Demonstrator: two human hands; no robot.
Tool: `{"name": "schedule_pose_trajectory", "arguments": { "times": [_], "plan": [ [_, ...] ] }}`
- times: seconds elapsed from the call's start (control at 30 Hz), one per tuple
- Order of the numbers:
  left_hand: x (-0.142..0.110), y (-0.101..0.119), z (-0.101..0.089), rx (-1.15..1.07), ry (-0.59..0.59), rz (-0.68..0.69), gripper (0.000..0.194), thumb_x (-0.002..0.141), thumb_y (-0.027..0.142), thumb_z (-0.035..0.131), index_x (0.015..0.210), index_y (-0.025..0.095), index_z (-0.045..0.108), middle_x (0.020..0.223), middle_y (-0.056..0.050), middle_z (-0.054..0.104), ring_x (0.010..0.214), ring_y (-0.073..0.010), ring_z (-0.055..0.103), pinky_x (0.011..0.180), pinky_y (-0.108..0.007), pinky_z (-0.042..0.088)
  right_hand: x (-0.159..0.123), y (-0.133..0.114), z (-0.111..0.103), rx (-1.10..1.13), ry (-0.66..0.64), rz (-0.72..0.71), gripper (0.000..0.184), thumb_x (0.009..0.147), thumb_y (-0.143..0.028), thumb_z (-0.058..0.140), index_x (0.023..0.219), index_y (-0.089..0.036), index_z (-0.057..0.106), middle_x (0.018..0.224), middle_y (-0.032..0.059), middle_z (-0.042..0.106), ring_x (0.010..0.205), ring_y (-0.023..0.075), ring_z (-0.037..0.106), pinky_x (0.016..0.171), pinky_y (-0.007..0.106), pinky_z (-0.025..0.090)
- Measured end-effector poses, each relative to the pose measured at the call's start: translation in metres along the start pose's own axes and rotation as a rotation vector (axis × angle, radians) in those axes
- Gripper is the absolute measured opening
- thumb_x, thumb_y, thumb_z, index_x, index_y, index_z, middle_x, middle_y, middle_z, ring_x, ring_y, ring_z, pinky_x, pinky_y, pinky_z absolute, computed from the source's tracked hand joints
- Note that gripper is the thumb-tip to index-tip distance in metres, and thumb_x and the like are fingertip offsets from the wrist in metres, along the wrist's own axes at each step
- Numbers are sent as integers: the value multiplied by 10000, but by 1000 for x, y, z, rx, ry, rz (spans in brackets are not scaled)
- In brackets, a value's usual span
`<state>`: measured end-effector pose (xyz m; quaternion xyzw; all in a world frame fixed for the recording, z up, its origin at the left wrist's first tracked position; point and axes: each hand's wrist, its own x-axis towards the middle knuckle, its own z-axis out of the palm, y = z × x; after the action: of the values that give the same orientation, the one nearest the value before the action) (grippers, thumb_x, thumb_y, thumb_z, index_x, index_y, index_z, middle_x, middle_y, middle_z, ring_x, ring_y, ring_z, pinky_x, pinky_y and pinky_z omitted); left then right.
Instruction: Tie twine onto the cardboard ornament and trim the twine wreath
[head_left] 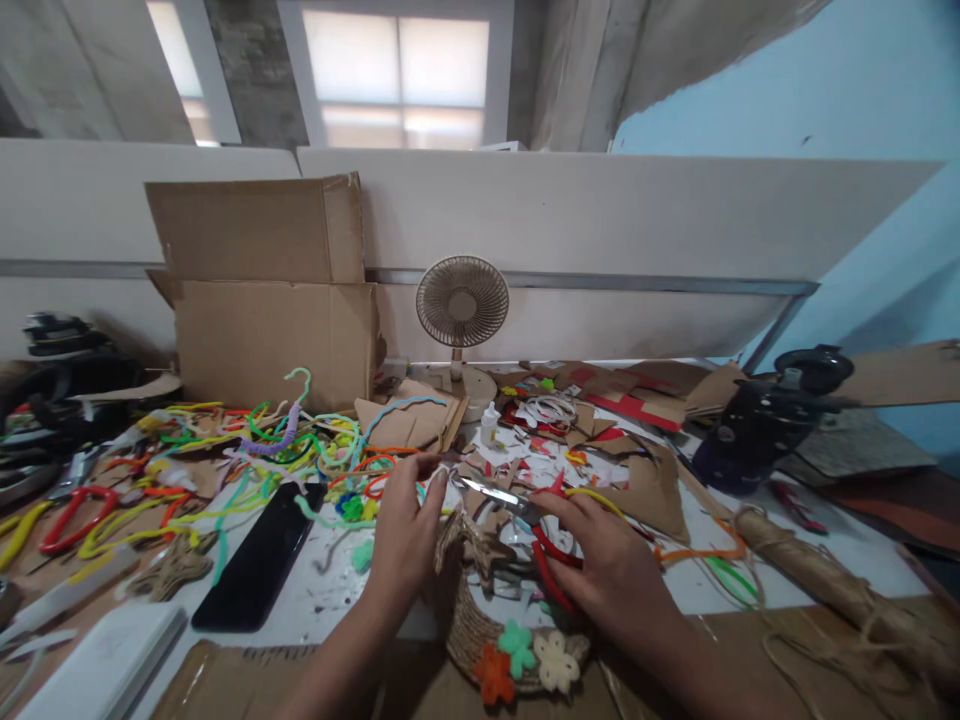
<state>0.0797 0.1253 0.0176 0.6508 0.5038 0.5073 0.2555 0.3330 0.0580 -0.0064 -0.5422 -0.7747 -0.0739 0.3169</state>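
Note:
My right hand grips a pair of scissors by the red handles, their blades pointing left. Close to the blade tips is my left hand, thumb and fingers pinched on something small and whitish that I cannot make out. Below both hands a twine-wrapped ring stands at the table's near side. An orange flower, a mint flower and a cream flower sit along its lower edge. A twine bow or star shape shows at its upper left part.
A black phone and a white box lie at left, below tangled coloured pipe cleaners. Cardboard scraps, a glue bottle and a small fan are behind. A twine roll and dark jug-like appliance stand right.

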Motion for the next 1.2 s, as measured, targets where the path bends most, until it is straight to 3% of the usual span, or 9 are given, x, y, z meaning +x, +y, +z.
{"name": "schedule_pose_trajectory", "arguments": {
  "times": [0.1,0.27,0.43,0.63,0.9,1.03,1.13,1.2],
  "plan": [
    [-2,11,-5,111,32,219,212,1002,332,606,1143,220,717,1189,-109,736,1174,-307,651,1038,-471,489,0,-1,-1,-103,10,-63,551,854,-142,683,1386,-279,636,1070,81,719,935,306,732,767,404,572],
    [-1,14,-8,278,-133,501,318,949,193,732,1256,275,732,1272,-75,752,1204,-302,660,1048,-481,496,2,-2,-6,-173,22,-166,542,851,-107,682,1375,-244,644,1041,101,698,870,301,699,741,397,531],
    [3,10,-9,355,-198,583,257,878,106,807,1095,241,780,1155,-71,787,1132,-298,690,983,-465,526,4,-6,-10,-151,16,-206,508,885,-97,632,1370,-250,652,998,91,689,844,291,683,725,380,494],
    [5,9,-10,372,-205,620,124,878,142,838,933,240,787,990,-33,798,989,-266,720,876,-429,528,4,-9,-12,-94,4,-218,454,922,-126,622,1357,-251,663,980,79,687,841,262,675,726,354,481],
    [-2,9,-5,632,-179,823,129,924,93,746,900,214,708,967,-38,799,964,-267,705,952,-439,501,4,-10,-13,-33,-41,-177,449,893,-121,666,1324,-246,692,989,74,697,846,264,690,720,354,510],
    [-1,14,-8,554,-28,823,145,974,75,664,911,206,665,951,-48,778,975,-253,687,952,-397,486,3,-5,-10,-4,-54,-124,461,906,-134,673,1350,-257,674,1066,87,719,913,272,713,763,372,550],
    [4,27,-16,399,50,700,140,1007,107,626,911,210,639,933,-44,748,938,-234,670,873,-357,491,3,1,-6,28,-54,-70,486,899,-127,661,1363,-274,671,1111,86,734,957,274,729,796,383,576],
    [7,44,-25,299,35,574,149,1023,149,603,893,220,621,900,-27,720,886,-220,656,820,-340,491,3,5,-4,54,-44,-33,500,887,-124,647,1359,-286,679,1135,82,745,977,274,739,814,389,589]
  ]
}}
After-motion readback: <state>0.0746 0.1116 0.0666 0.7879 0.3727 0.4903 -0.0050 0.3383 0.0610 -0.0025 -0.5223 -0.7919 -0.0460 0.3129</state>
